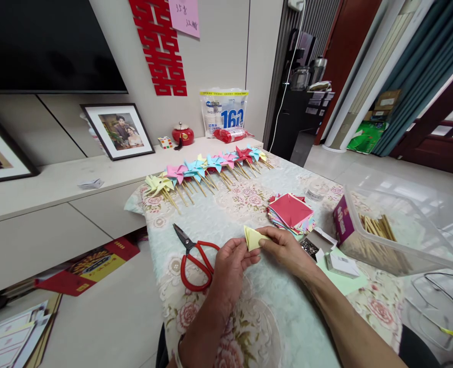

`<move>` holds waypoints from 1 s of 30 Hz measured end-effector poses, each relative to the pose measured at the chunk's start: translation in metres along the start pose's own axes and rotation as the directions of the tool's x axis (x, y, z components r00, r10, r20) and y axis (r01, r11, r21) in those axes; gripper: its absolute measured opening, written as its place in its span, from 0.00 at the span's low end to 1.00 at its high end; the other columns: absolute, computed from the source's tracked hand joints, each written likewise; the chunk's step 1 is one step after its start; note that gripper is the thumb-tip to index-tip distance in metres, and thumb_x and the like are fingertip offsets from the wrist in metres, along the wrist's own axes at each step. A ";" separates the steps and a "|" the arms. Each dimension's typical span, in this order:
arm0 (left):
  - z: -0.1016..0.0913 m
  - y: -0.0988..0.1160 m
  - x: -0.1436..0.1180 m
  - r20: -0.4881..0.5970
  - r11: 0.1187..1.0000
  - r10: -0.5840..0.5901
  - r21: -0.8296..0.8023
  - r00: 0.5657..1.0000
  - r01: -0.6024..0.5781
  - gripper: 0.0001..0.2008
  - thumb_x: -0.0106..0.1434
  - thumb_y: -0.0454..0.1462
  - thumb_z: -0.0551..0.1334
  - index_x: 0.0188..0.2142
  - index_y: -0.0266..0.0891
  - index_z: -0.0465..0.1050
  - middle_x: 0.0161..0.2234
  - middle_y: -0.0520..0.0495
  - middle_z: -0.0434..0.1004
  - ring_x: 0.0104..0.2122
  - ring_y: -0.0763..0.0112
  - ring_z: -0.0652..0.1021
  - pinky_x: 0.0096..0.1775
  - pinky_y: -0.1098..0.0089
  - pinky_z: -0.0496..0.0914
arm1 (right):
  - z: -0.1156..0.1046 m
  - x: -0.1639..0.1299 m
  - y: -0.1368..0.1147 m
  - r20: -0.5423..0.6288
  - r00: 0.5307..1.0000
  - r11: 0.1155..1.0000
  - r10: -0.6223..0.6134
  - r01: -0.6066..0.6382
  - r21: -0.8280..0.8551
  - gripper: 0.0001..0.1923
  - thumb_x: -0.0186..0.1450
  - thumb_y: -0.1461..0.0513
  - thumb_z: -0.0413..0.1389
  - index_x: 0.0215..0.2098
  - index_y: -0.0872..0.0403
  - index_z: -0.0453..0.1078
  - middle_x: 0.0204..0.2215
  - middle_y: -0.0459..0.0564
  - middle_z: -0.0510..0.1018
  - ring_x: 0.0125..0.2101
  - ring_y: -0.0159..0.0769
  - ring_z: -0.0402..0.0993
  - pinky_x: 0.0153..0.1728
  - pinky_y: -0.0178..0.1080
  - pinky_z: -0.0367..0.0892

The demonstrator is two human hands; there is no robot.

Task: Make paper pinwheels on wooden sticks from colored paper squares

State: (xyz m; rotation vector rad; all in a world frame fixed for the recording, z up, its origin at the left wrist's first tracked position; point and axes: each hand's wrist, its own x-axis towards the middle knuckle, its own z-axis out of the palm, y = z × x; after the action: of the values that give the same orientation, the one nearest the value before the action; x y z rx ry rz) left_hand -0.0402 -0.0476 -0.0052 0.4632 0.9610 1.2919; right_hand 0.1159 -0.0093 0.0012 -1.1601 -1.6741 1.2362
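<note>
Between my two hands is a small piece of yellow paper [254,238], folded into a triangle. My left hand [232,260] supports its lower left edge with closed fingers. The thumb and fingers of my right hand [282,248] pinch its right side. Red-handled scissors [196,258] lie with blades slightly apart, left of my left hand. Beyond my right hand sits a stack of coloured paper squares [291,210], a red one on top. A small box of dark metal pins [309,247] is partly hidden by my right wrist.
Several finished paper pinwheels [214,162] on sticks line the table's far edge. At right stands a clear plastic bin [414,204] holding wooden sticks [380,227]. A white small box [342,265] rests on green paper, and a roll of clear tape [317,189] lies behind the stack.
</note>
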 end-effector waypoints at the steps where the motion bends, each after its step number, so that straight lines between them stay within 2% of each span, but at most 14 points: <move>1: 0.000 0.000 0.000 0.000 1.000 0.004 0.001 1.000 -0.004 0.18 0.49 0.42 0.74 0.33 0.33 0.75 0.31 0.42 0.82 0.30 0.66 0.81 0.34 0.68 0.76 | -0.001 0.000 0.000 -0.008 1.000 1.000 0.001 -0.001 -0.017 0.10 0.61 0.59 0.57 0.37 0.53 0.77 0.33 0.48 0.81 0.37 0.41 0.74 0.40 0.40 0.67; 6: 0.000 -0.002 0.002 -0.015 0.993 0.094 0.071 0.995 -0.093 0.18 0.45 0.38 0.74 0.35 0.34 0.75 0.31 0.44 0.82 0.31 0.68 0.80 0.36 0.69 0.73 | -0.002 0.000 0.002 -0.021 1.000 0.997 -0.008 0.006 -0.083 0.05 0.59 0.60 0.59 0.29 0.53 0.75 0.25 0.44 0.76 0.27 0.35 0.69 0.30 0.36 0.62; 8: -0.001 -0.003 0.003 -0.013 0.984 0.132 0.126 0.991 -0.129 0.18 0.44 0.36 0.74 0.35 0.35 0.75 0.31 0.45 0.81 0.30 0.70 0.78 0.33 0.71 0.70 | -0.001 -0.001 0.001 -0.023 1.000 0.999 0.013 -0.014 -0.047 0.06 0.58 0.58 0.60 0.28 0.53 0.74 0.23 0.43 0.74 0.25 0.33 0.66 0.28 0.35 0.60; 11: -0.003 -0.005 0.004 0.009 0.973 0.151 0.178 0.988 -0.150 0.14 0.45 0.38 0.73 0.31 0.36 0.75 0.24 0.51 0.77 0.24 0.74 0.73 0.27 0.74 0.65 | 0.003 -0.002 -0.002 -0.002 0.998 0.998 0.057 -0.057 0.040 0.08 0.57 0.56 0.63 0.27 0.53 0.73 0.22 0.42 0.74 0.23 0.32 0.65 0.26 0.35 0.59; 14: -0.004 -0.004 0.006 -0.001 0.967 0.201 0.161 0.980 -0.198 0.11 0.48 0.39 0.71 0.29 0.37 0.74 0.21 0.55 0.73 0.21 0.77 0.68 0.26 0.74 0.62 | 0.004 -0.003 -0.005 0.107 0.993 0.985 0.048 -0.065 0.162 0.07 0.57 0.58 0.63 0.31 0.52 0.75 0.26 0.44 0.78 0.28 0.35 0.72 0.31 0.36 0.64; 16: -0.003 -0.001 0.005 -0.042 0.961 0.256 0.121 0.966 -0.250 0.10 0.48 0.39 0.70 0.29 0.38 0.74 0.22 0.54 0.74 0.22 0.77 0.69 0.28 0.74 0.63 | 0.004 -0.004 -0.005 0.163 0.986 0.970 0.035 -0.073 0.231 0.07 0.58 0.59 0.62 0.36 0.51 0.76 0.30 0.46 0.80 0.33 0.37 0.76 0.37 0.38 0.67; 19: -0.006 0.007 -0.005 -0.103 0.955 0.296 0.044 0.950 -0.293 0.09 0.47 0.37 0.69 0.29 0.39 0.75 0.23 0.54 0.74 0.24 0.75 0.71 0.31 0.74 0.65 | 0.009 -0.005 -0.001 0.128 0.990 0.969 0.056 -0.085 0.232 0.11 0.59 0.58 0.62 0.39 0.52 0.76 0.34 0.49 0.82 0.35 0.39 0.77 0.40 0.41 0.69; 21: -0.013 0.013 -0.023 -0.098 0.964 0.262 -0.027 0.960 -0.266 0.07 0.48 0.36 0.69 0.29 0.40 0.75 0.23 0.54 0.74 0.25 0.74 0.71 0.31 0.73 0.65 | 0.018 -0.007 0.001 0.110 0.993 0.981 0.051 -0.071 0.181 0.12 0.60 0.57 0.61 0.41 0.52 0.76 0.35 0.51 0.82 0.35 0.40 0.77 0.40 0.42 0.70; 23: -0.025 0.019 -0.048 -0.049 0.973 0.204 -0.098 0.978 -0.208 0.06 0.49 0.37 0.70 0.27 0.41 0.75 0.24 0.53 0.74 0.25 0.73 0.72 0.30 0.73 0.66 | 0.035 -0.009 -0.001 0.130 0.991 0.994 -0.008 -0.007 0.110 0.10 0.63 0.57 0.59 0.42 0.52 0.75 0.36 0.51 0.82 0.36 0.41 0.77 0.39 0.42 0.70; 26: -0.049 0.023 -0.087 -0.041 0.981 0.136 -0.132 0.990 -0.141 0.10 0.48 0.38 0.74 0.30 0.42 0.78 0.26 0.52 0.77 0.28 0.71 0.74 0.34 0.71 0.70 | 0.069 -0.007 -0.010 0.158 0.970 0.975 -0.184 0.201 -0.099 0.09 0.65 0.63 0.54 0.42 0.51 0.75 0.35 0.50 0.80 0.35 0.39 0.75 0.39 0.41 0.69; 28: -0.066 0.024 -0.107 -0.042 0.990 0.082 -0.113 0.996 -0.086 0.11 0.47 0.38 0.75 0.29 0.41 0.78 0.27 0.50 0.78 0.29 0.71 0.75 0.36 0.71 0.70 | 0.093 -0.003 -0.019 0.235 0.937 0.891 -0.260 0.327 -0.315 0.12 0.64 0.67 0.54 0.44 0.51 0.74 0.37 0.51 0.78 0.38 0.40 0.74 0.41 0.40 0.68; 30: -0.081 0.023 -0.120 -0.058 0.995 0.040 -0.091 0.998 -0.045 0.13 0.44 0.40 0.77 0.27 0.40 0.79 0.26 0.50 0.77 0.28 0.71 0.75 0.35 0.71 0.71 | 0.113 0.003 -0.031 0.297 0.933 0.769 -0.201 0.338 -0.542 0.14 0.62 0.69 0.55 0.46 0.53 0.72 0.41 0.54 0.76 0.44 0.42 0.72 0.45 0.40 0.66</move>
State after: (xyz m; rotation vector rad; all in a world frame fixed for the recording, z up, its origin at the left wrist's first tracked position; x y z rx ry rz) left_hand -0.1166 -0.1718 0.0074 0.3792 0.9382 1.3875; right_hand 0.0037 -0.0438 0.0012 -1.0827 -2.4109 0.6875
